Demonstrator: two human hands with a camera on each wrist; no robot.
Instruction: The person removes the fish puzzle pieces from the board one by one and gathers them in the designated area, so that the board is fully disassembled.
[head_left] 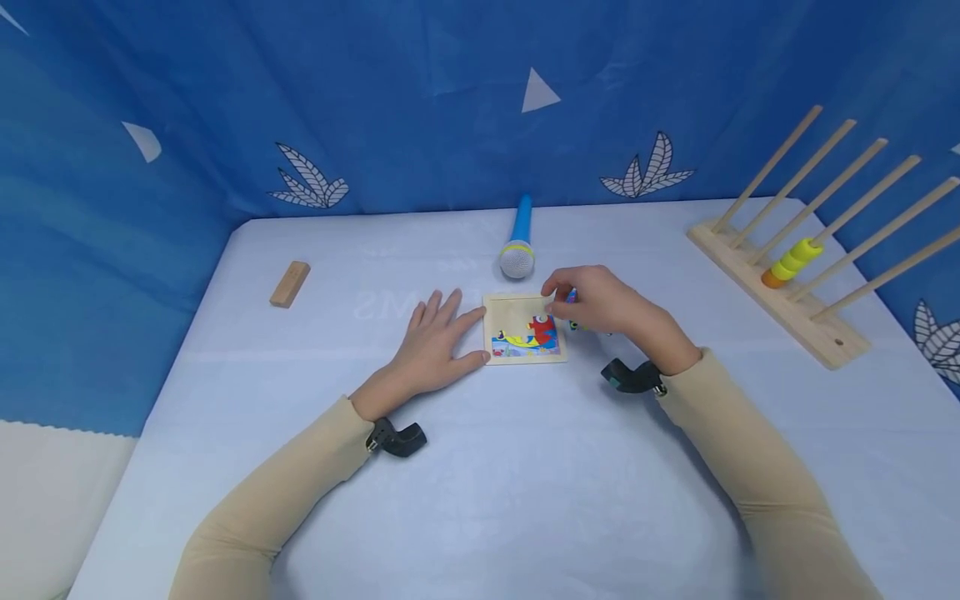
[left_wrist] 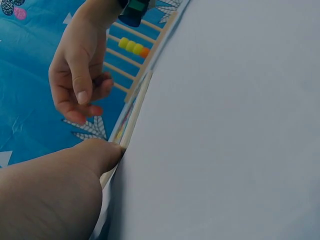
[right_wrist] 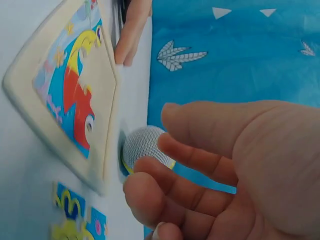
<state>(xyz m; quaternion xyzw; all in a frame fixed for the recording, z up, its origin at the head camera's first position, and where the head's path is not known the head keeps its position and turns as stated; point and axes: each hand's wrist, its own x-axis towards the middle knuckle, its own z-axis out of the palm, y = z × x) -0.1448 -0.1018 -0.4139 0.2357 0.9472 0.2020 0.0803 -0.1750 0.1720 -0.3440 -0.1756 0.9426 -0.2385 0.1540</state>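
Left hand [head_left: 431,350], fingers spread, touches the puzzle board [head_left: 517,311]; right hand [head_left: 596,300], fingers parted, hovers near.

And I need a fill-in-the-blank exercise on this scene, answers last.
In the head view, the bare left hand touches the square wooden puzzle tray on its ____ side.
The toy microphone with a silver mesh head has a handle coloured ____.
The lowest rounded bead on the pale wooden peg rack is coloured ____.

Missing words: left; blue; orange.

head view bright, soft shadows beside the sleeves [head_left: 750,462]; wrist views dimmer, perhaps slightly blurred.
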